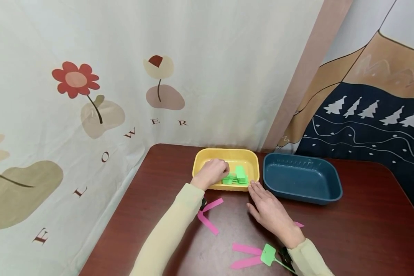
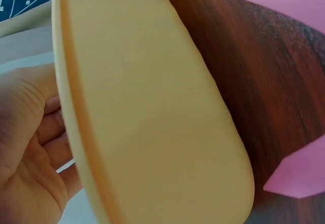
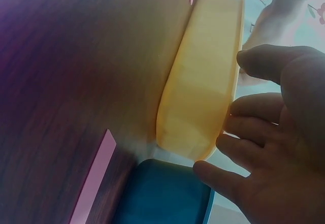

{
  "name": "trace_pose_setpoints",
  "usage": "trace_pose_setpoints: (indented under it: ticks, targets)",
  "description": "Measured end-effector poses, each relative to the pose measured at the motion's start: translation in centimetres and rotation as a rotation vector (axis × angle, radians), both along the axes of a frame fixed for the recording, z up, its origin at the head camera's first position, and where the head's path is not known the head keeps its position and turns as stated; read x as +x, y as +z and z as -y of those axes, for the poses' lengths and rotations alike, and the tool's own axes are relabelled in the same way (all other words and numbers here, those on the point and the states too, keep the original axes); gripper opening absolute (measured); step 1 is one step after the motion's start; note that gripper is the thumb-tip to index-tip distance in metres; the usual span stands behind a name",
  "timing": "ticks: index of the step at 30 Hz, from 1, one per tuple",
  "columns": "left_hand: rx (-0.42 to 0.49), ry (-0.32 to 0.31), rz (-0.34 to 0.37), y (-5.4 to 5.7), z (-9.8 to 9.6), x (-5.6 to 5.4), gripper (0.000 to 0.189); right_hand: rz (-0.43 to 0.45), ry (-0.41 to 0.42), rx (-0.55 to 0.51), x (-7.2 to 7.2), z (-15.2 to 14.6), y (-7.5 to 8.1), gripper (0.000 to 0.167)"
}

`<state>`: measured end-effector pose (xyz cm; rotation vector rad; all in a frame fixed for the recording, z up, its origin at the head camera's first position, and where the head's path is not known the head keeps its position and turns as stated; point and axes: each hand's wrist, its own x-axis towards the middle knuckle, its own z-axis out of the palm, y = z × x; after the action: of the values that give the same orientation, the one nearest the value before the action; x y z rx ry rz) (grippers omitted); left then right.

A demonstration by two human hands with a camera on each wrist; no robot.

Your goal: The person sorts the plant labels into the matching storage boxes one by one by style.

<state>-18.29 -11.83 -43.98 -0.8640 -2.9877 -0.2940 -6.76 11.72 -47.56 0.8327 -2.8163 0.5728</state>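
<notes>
Green tags (image 1: 240,174) lay in the yellow tray (image 1: 224,154), beside the left hand (image 1: 211,173)'s curled fingers — grasp unclear. The tray's long axis ran sideways; the right hand (image 1: 270,209)'s straight fingers touched its near-right corner.

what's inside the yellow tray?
Green tags lie piled in the yellow tray. The left hand blocks part of the tray's left side; whatever is beneath it, or under the top tags, can't be seen.

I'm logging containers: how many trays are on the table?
2: the yellow tray, near the far edge of the table, and the blue tray, beside it on the right.
</notes>
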Motion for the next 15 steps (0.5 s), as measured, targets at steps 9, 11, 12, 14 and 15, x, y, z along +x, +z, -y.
trace_pose_setpoints:
  ticks: [9,11,12,14,15]
  targets:
    - [-0.046,0.025,0.058,-0.62,-0.67,-0.47,0.041,-0.001,0.001,-0.001,0.01,0.08,0.00,0.061]
    - [-0.042,0.022,0.052,-0.78,-0.78,-0.58,0.040,-0.003,-0.002,-0.004,-0.02,0.07,0.04,0.061]
    - [-0.039,0.020,0.051,-0.84,-0.83,-0.61,0.040,-0.002,-0.004,-0.004,-0.04,0.06,0.05,0.062]
    - [-0.038,0.016,0.047,-0.98,-0.91,-0.69,0.039,0.000,-0.004,-0.007,-0.04,0.05,0.07,0.062]
    - [-0.041,0.018,0.047,-1.04,-0.94,-0.72,0.038,0.001,-0.004,-0.008,-0.04,0.05,0.07,0.061]
